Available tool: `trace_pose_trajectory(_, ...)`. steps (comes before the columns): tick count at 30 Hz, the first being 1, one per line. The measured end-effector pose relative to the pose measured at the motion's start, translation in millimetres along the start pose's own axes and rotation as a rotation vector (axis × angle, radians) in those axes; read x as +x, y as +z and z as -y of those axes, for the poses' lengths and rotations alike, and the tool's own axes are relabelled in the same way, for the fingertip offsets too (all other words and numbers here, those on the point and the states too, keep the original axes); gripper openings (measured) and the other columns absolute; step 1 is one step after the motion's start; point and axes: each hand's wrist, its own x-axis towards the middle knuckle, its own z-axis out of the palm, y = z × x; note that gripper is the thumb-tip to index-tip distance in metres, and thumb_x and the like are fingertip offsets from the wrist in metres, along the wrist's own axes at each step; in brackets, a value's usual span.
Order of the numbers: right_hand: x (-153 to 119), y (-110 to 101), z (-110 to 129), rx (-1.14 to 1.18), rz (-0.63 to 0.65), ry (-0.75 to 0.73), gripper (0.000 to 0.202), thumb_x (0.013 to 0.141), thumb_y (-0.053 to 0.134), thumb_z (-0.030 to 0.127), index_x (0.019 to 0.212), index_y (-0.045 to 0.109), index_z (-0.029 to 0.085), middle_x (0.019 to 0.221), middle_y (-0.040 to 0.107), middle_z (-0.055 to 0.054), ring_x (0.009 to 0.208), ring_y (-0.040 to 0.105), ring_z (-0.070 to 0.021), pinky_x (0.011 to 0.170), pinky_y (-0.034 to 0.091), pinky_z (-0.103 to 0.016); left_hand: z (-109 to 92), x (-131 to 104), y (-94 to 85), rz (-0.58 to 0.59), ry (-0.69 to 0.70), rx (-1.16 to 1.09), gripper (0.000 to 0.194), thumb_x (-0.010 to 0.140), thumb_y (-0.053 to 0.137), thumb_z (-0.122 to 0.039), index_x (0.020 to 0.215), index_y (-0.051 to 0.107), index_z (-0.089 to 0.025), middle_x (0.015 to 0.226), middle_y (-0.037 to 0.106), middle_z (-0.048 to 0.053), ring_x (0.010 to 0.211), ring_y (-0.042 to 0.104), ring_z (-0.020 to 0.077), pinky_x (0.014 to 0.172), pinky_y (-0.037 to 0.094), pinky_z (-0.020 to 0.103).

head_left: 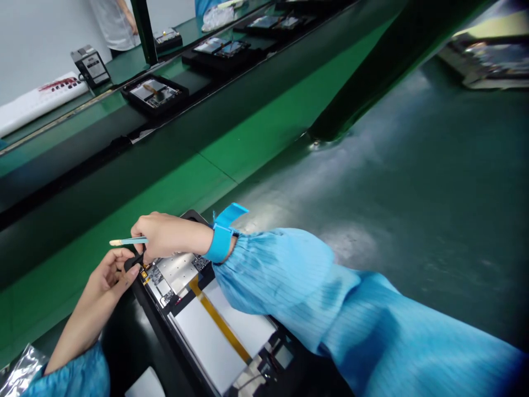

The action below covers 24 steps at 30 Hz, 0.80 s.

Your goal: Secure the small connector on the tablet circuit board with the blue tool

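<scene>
An opened tablet (223, 325) lies in a black holder (161, 331), with its circuit board, metal shield, white battery and an orange ribbon cable exposed. At the upper left corner my left hand (113, 270) is closed in a pinch, thumb and fingers around something dark that I cannot make out. My right hand (165, 237) reaches across to the same corner, its fingertips bent down beside the left ones. Gripped in it is a slim light-blue tool (130, 241), whose cream tip points left. A blue wrist strap (221, 242) circles the right wrist.
Beyond a green panel (264, 127), several opened tablets (157, 94) sit in black trays on a raised line. A dark slanted post (363, 71) stands at the bench. Stacked parts (491, 60) lie far right, clear plastic (25, 366) lower left. Another person (113, 25) stands behind.
</scene>
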Motion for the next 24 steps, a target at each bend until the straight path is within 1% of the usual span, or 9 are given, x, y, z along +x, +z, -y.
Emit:
trace_pose_trajectory(3, 3, -1, -8, 0.093, 0.032, -0.055, 0.017, 0.075, 0.072, 0.008, 0.071, 0.057, 0.015, 0.060, 0.052, 0.005, 0.058, 0.053, -0.0112, 0.044, 0.032, -0.020, -3, 0, 0.9, -0.007, 0.009, -0.004, 0.048, 0.066, 0.068, -0.060, 0.094, 0.051, -0.024, 0.088, 0.057, -0.002, 0.086, 0.054, 0.0147, 0.077, 0.044, 0.025)
trace_pose_trajectory(6, 3, -3, -8, 0.110, 0.064, -0.046, 0.018, 0.075, 0.071, 0.008, 0.072, 0.056, 0.015, 0.059, 0.052, 0.005, 0.056, 0.052, -0.0109, 0.042, 0.031, -0.020, -3, -1, 1.2, -0.017, 0.009, 0.002, 0.050, 0.063, 0.070, -0.060, 0.091, 0.051, -0.023, 0.089, 0.058, -0.002, 0.084, 0.055, 0.0145, 0.076, 0.044, 0.025)
trace_pose_trajectory(8, 0, -4, -2, 0.044, 0.050, -0.007, 0.018, 0.075, 0.072, 0.008, 0.073, 0.056, 0.015, 0.064, 0.054, 0.004, 0.060, 0.054, -0.0123, 0.044, 0.033, -0.021, -3, -1, 1.0, -0.014, 0.005, 0.006, 0.049, 0.063, 0.071, -0.059, 0.090, 0.051, -0.023, 0.088, 0.057, -0.002, 0.083, 0.054, 0.0140, 0.074, 0.044, 0.024)
trace_pose_trajectory(12, -7, -5, 11, -0.092, 0.028, 0.078, 0.015, 0.079, 0.067, 0.006, 0.078, 0.056, 0.015, 0.081, 0.061, -0.001, 0.076, 0.059, -0.0177, 0.050, 0.036, -0.023, -3, -1, 0.1, -0.004, 0.008, 0.028, 0.046, 0.066, 0.068, -0.059, 0.089, 0.052, -0.023, 0.084, 0.057, -0.003, 0.079, 0.053, 0.0126, 0.073, 0.044, 0.024)
trace_pose_trajectory(15, -8, -4, 14, -0.123, 0.026, 0.086, 0.014, 0.080, 0.066, 0.005, 0.080, 0.056, 0.015, 0.089, 0.062, -0.004, 0.083, 0.060, -0.0205, 0.052, 0.036, -0.025, -4, 0, 0.2, -0.023, 0.002, 0.068, 0.048, 0.064, 0.068, -0.059, 0.091, 0.051, -0.022, 0.088, 0.058, -0.001, 0.082, 0.053, 0.0144, 0.072, 0.043, 0.025)
trace_pose_trajectory(17, -6, -2, 12, -0.129, 0.011, 0.069, 0.015, 0.079, 0.066, 0.004, 0.081, 0.056, 0.015, 0.091, 0.062, -0.004, 0.084, 0.060, -0.0211, 0.051, 0.035, -0.025, -4, 1, 1.0, -0.042, 0.004, 0.106, 0.049, 0.063, 0.068, -0.058, 0.092, 0.051, -0.022, 0.090, 0.058, 0.000, 0.083, 0.053, 0.0160, 0.069, 0.042, 0.027)
trace_pose_trajectory(21, -3, 0, 9, -0.131, -0.007, 0.037, 0.014, 0.078, 0.066, 0.004, 0.081, 0.058, 0.015, 0.089, 0.062, -0.004, 0.085, 0.061, -0.0221, 0.051, 0.034, -0.025, -3, 1, 2.8, -0.083, 0.063, 0.185, 0.045, 0.066, 0.064, -0.056, 0.091, 0.050, -0.022, 0.080, 0.055, -0.001, 0.071, 0.049, 0.0139, 0.065, 0.040, 0.028)
trace_pose_trajectory(24, -5, -2, 9, -0.129, -0.001, 0.031, 0.014, 0.079, 0.065, 0.003, 0.082, 0.059, 0.014, 0.089, 0.063, -0.005, 0.084, 0.061, -0.0219, 0.052, 0.035, -0.025, -3, 0, 2.8, -0.051, 0.072, 0.171, 0.042, 0.067, 0.064, -0.053, 0.092, 0.050, -0.022, 0.080, 0.055, -0.001, 0.072, 0.050, 0.0139, 0.067, 0.042, 0.028)
